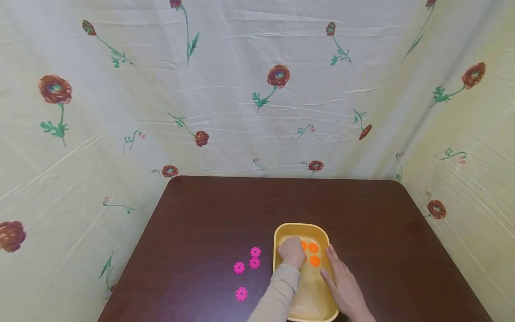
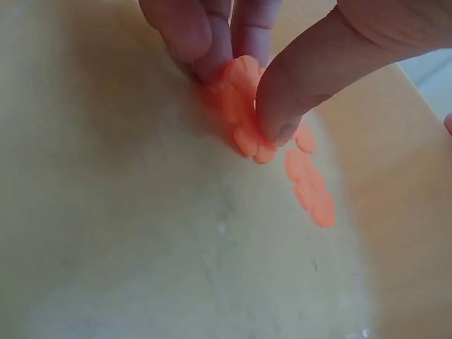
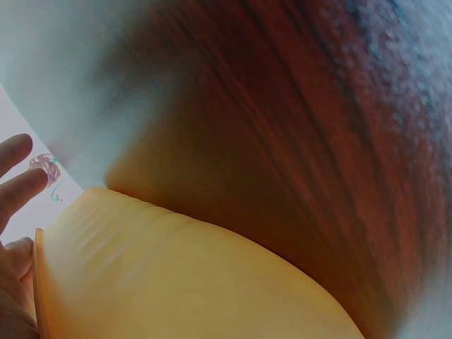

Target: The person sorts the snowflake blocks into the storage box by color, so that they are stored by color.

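A yellow tray [image 1: 281, 232] sits on the dark brown table [image 1: 209, 214], holding orange flower-shaped discs [image 1: 314, 254]. My left hand [image 1: 291, 252] reaches into the tray and pinches an orange disc [image 2: 244, 106] between thumb and fingers; another orange disc [image 2: 311, 187] lies just beside it on the tray floor [image 2: 141, 233]. My right hand [image 1: 342, 281] rests flat on the tray's right rim with straight fingers [image 3: 18, 176], touching the tray wall [image 3: 176, 282]. Several pink flower discs [image 1: 254, 258] lie on the table left of the tray.
A floral cloth [image 1: 257, 89] hangs behind and on both sides of the table. The table's far edge and rounded corners show beyond the tray. One pink disc [image 1: 241, 294] lies nearer the front edge, apart from the others.
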Demonstrator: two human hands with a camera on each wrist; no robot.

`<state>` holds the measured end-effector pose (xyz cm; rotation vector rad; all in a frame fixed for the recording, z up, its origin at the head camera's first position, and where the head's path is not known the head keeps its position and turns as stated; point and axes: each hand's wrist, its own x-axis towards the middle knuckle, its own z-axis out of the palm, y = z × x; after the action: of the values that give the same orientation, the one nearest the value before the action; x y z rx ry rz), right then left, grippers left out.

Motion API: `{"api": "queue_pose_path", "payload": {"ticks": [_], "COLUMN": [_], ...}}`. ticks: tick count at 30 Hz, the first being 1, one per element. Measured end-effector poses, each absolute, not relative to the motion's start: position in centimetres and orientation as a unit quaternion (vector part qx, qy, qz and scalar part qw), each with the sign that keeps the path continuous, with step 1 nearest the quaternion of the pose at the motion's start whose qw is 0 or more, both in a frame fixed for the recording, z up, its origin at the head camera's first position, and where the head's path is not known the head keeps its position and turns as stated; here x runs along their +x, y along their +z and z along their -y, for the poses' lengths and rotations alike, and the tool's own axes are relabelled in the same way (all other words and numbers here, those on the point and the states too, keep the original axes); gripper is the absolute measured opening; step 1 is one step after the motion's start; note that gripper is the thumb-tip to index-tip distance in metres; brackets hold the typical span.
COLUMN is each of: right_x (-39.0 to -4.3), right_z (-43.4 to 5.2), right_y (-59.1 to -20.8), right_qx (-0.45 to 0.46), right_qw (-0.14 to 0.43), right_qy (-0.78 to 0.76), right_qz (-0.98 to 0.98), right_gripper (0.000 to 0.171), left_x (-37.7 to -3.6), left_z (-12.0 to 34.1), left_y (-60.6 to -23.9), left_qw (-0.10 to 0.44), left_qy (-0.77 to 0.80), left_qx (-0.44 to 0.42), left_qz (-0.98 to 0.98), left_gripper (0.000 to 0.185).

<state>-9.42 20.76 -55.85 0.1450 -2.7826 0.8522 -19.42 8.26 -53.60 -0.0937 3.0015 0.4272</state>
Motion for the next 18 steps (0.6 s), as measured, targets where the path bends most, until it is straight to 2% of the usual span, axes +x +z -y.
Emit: {"api": "queue_pose_path", "payload": {"ticks": [8, 14, 18], "right_x": [-9.4, -9.4, -9.4], "right_z": [-20.8, -20.8, -20.8], "right_y": [-55.9, -56.0, -55.8], "right_qx": [0.051, 0.049, 0.049], "right_qw": [0.115, 0.109, 0.111], "right_qy": [0.29, 0.287, 0.289], "right_qz": [0.949, 0.95, 0.95], "right_gripper": [0.057, 0.057, 0.056], "left_x": [-19.4, -19.1, -18.9], "left_z": [-8.4, -8.4, -8.3], "left_y": [-54.1, -53.7, -52.4], "left_qw": [0.047, 0.036, 0.007], "left_qy": [0.125, 0.127, 0.123], "left_qx": [-0.038, -0.024, 0.0], "left_qz": [-0.99, -0.991, -0.992], "left_gripper": [0.021, 0.012, 0.01]}}
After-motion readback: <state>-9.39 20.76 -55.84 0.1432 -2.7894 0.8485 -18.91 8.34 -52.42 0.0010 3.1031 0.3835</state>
